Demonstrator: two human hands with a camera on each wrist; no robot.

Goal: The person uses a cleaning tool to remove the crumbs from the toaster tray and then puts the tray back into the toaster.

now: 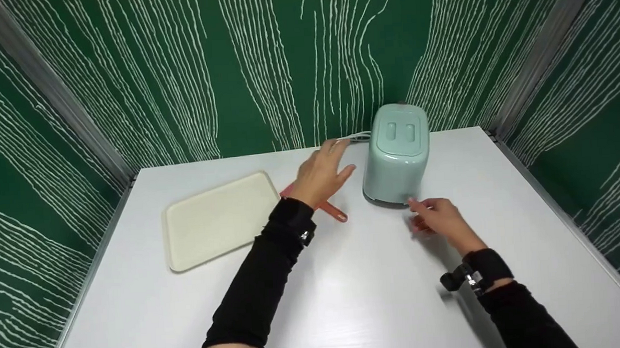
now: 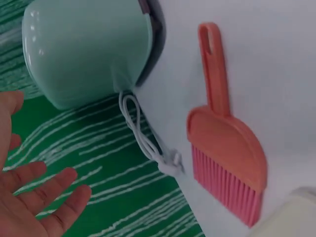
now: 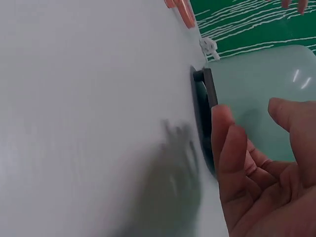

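1. The mint-green appliance (image 1: 395,152), probably a toaster, stands upright on the surface (image 1: 347,298), ahead and slightly left of the right hand (image 1: 437,218) and to the right of the left hand (image 1: 320,173).
2. Low on its near side, a dark bar (image 3: 211,86) lies right by the right fingertips; whether they touch it, I cannot tell.
3. The right hand has its fingers bent and its thumb held well apart, pinching nothing that I can see.
4. The left hand is spread and holds nothing, raised between the appliance and the tray.
5. The step in hand looks like work at the appliance's base. A next move there would seem to call for a sure hold on the bar, with the left palm steadying the body.
6. Beneath the left hand lies an orange-and-pink brush (image 2: 227,140); beyond its fingertips is a bundled white cord (image 2: 143,143).
7. Farther left of that hand, a cream tray (image 1: 220,222) lies flat.
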